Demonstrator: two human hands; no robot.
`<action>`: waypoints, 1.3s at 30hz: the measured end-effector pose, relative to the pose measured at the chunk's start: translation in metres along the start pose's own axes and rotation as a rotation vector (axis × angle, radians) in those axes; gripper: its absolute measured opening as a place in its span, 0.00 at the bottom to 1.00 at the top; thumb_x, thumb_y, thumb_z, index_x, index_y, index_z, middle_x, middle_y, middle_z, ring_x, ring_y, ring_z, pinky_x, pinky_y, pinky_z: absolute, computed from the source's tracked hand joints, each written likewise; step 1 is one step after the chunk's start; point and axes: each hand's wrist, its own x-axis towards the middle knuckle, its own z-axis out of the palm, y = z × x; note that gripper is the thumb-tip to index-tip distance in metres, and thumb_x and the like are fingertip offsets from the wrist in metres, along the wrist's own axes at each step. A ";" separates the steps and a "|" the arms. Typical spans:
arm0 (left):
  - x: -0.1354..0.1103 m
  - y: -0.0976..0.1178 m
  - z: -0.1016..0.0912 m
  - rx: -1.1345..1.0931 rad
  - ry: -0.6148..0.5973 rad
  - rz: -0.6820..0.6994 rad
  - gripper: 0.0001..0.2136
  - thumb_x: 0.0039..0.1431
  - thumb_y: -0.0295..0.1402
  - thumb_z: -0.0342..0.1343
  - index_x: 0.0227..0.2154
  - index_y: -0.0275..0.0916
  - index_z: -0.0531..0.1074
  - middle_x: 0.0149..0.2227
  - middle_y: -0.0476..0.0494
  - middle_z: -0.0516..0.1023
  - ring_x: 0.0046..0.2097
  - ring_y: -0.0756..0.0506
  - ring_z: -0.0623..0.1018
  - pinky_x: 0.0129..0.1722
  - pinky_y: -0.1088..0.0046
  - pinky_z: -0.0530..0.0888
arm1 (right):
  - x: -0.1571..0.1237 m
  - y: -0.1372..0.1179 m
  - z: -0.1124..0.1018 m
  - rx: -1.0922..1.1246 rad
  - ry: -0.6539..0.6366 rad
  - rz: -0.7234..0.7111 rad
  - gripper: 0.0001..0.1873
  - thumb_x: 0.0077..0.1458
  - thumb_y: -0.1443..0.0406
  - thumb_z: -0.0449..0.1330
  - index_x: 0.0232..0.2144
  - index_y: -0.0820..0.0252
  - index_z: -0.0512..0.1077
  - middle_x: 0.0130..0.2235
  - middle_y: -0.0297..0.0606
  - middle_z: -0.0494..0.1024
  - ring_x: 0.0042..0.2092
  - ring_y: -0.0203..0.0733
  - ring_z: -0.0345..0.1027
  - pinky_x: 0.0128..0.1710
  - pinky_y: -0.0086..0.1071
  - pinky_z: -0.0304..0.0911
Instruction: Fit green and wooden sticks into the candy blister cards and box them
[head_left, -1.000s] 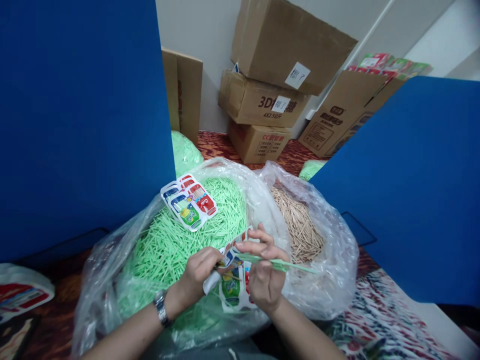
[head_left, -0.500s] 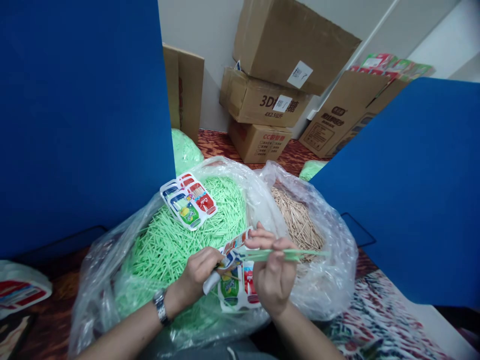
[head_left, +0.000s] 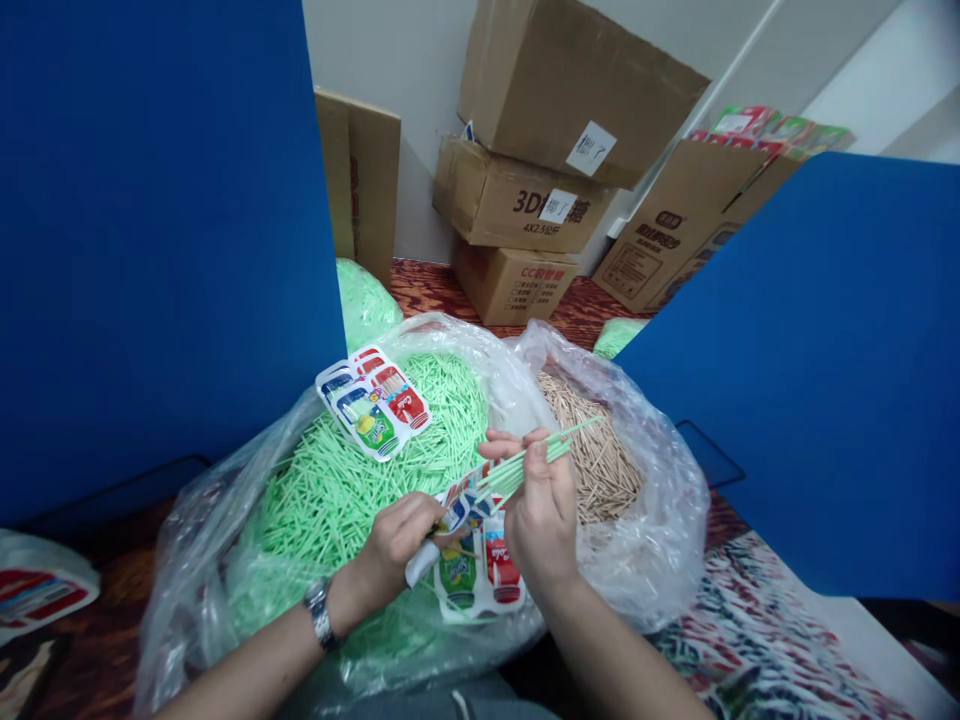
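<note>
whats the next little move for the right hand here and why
Probably slide the green sticks down into the printed packet. The right hand pinches a small bunch whose lower ends sit at the packet's top edge, which the left hand holds. Whether its mouth is open is unclear.

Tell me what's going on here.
A person works over a clear bag holding a heap of green sticks. The left hand grips a printed pouch. The right hand pinches a small bundle of the same sticks, its lower end at the pouch's top. More pouches lie on the heap. A second bag beside it holds tan sticks. Blue boards stand on both sides, with cartons behind.
</note>
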 end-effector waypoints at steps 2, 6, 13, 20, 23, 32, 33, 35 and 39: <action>0.000 0.000 0.000 -0.003 -0.002 0.010 0.03 0.59 0.25 0.55 0.35 0.35 0.66 0.29 0.44 0.73 0.32 0.47 0.73 0.32 0.72 0.68 | 0.001 0.001 0.001 -0.001 0.032 0.007 0.18 0.65 0.56 0.42 0.36 0.58 0.67 0.39 0.40 0.79 0.49 0.43 0.69 0.54 0.46 0.57; -0.002 -0.001 0.003 -0.017 -0.011 0.010 0.04 0.59 0.25 0.56 0.36 0.36 0.66 0.30 0.43 0.73 0.33 0.46 0.73 0.33 0.71 0.69 | 0.000 0.001 0.004 -0.006 0.051 -0.025 0.15 0.65 0.57 0.43 0.36 0.58 0.66 0.38 0.40 0.78 0.49 0.43 0.69 0.54 0.46 0.56; 0.000 0.001 0.003 -0.055 -0.015 -0.106 0.04 0.59 0.28 0.56 0.32 0.37 0.66 0.28 0.45 0.71 0.30 0.47 0.71 0.30 0.73 0.67 | -0.011 0.005 0.003 -0.064 0.005 -0.228 0.09 0.66 0.62 0.43 0.38 0.55 0.61 0.34 0.36 0.76 0.51 0.42 0.65 0.55 0.50 0.54; 0.008 0.003 -0.002 -0.065 0.016 -0.050 0.02 0.60 0.26 0.54 0.34 0.37 0.67 0.28 0.46 0.71 0.30 0.47 0.71 0.30 0.73 0.67 | -0.012 0.008 -0.004 -0.362 -0.263 -0.279 0.08 0.62 0.64 0.48 0.41 0.57 0.64 0.51 0.42 0.70 0.62 0.47 0.50 0.58 0.53 0.49; 0.010 0.003 -0.005 -0.078 0.026 -0.064 0.01 0.60 0.27 0.55 0.33 0.36 0.68 0.28 0.46 0.71 0.30 0.47 0.71 0.30 0.73 0.67 | -0.005 0.006 -0.012 -0.384 -0.328 -0.315 0.19 0.60 0.63 0.51 0.53 0.56 0.60 0.58 0.45 0.64 0.61 0.49 0.52 0.58 0.53 0.51; 0.008 -0.004 -0.010 -0.143 0.014 -0.189 0.02 0.59 0.29 0.56 0.32 0.36 0.71 0.29 0.45 0.74 0.31 0.48 0.74 0.31 0.73 0.70 | 0.016 0.000 -0.022 -0.564 -0.557 -0.506 0.23 0.60 0.65 0.52 0.58 0.49 0.60 0.55 0.38 0.71 0.61 0.49 0.56 0.60 0.55 0.45; 0.007 -0.006 -0.011 -0.138 0.012 -0.221 0.03 0.59 0.29 0.56 0.32 0.36 0.72 0.29 0.45 0.74 0.31 0.48 0.74 0.31 0.73 0.70 | 0.018 -0.001 -0.025 -0.533 -0.484 -0.472 0.22 0.61 0.65 0.51 0.58 0.52 0.60 0.54 0.40 0.70 0.58 0.47 0.59 0.58 0.51 0.51; 0.005 -0.010 -0.016 -0.137 0.026 -0.303 0.04 0.58 0.31 0.57 0.32 0.35 0.73 0.29 0.45 0.75 0.30 0.47 0.74 0.31 0.73 0.70 | 0.021 0.000 -0.033 -0.503 -0.371 -0.388 0.17 0.62 0.65 0.49 0.52 0.56 0.64 0.48 0.42 0.74 0.49 0.43 0.68 0.49 0.41 0.63; 0.004 -0.015 -0.025 -0.228 0.071 -0.506 0.07 0.57 0.33 0.58 0.33 0.34 0.75 0.31 0.44 0.77 0.32 0.47 0.75 0.32 0.72 0.71 | 0.009 0.018 -0.045 -0.688 -0.770 -0.289 0.08 0.61 0.63 0.52 0.35 0.57 0.71 0.32 0.35 0.75 0.34 0.37 0.69 0.35 0.30 0.64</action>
